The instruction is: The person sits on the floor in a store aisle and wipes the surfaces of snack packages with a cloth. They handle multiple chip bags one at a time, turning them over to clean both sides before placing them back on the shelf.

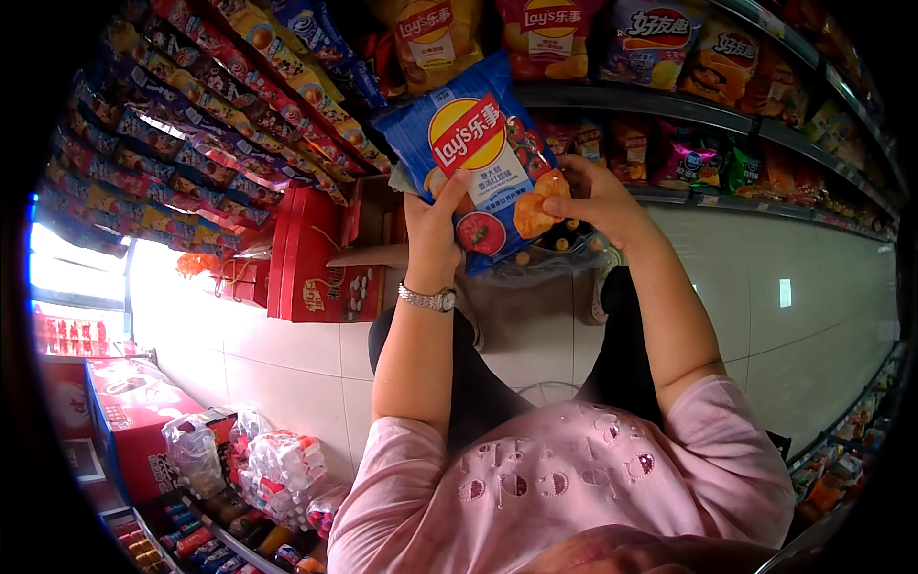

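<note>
A blue bag of potato chips [507, 177] with a red and yellow round emblem is held up in front of me, between both hands. My left hand [435, 225] grips its lower left side, thumb on the front and fingers hidden behind. On the right edge my right hand [598, 201] closes round the bag, thumb over the printed chips. A grey-green edge shows behind the bag by my left hand; I cannot tell what it belongs to. Just below lies clear plastic wrap [564, 263] over dark bottles with yellowish caps, partly covered by the chip bag.
Shelves [660, 100] with chip bags curve across the front and right. Strips of hanging snack packets [191, 115] fill the left. A red gift box [330, 253] stands on the tiled floor [287, 373]. Plastic-wrapped goods [277, 469] and a red carton [143, 421] are at lower left.
</note>
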`<state>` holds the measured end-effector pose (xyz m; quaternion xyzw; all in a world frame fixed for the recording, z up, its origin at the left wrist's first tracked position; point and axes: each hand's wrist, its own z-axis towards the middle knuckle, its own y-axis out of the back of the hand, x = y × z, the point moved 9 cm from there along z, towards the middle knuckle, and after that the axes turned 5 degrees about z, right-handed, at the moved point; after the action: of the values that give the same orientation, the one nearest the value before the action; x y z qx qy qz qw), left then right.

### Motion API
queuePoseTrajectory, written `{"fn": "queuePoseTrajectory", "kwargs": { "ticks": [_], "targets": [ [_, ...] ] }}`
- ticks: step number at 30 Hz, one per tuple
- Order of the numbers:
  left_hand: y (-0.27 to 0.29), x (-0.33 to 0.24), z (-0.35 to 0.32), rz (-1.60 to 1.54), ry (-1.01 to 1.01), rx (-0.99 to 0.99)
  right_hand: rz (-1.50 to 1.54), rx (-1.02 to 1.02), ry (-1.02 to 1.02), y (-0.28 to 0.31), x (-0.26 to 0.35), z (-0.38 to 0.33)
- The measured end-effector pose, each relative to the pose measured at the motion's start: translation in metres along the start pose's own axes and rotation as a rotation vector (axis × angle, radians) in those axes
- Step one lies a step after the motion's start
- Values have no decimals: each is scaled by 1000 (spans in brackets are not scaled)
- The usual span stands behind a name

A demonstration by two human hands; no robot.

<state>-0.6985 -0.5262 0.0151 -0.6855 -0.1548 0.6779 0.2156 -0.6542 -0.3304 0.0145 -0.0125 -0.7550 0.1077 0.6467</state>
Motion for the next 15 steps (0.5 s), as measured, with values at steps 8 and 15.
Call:
{"fn": "queuePoseTrajectory", "kwargs": {
  "ticks": [8,15],
  "targets": [
    [-6,-2,-2,55,24,38,-17,-1,-29,4,-6,0],
    [-23,15,-12,112,149,148,17,-30,8,1,-3,-4]
  ]
}}
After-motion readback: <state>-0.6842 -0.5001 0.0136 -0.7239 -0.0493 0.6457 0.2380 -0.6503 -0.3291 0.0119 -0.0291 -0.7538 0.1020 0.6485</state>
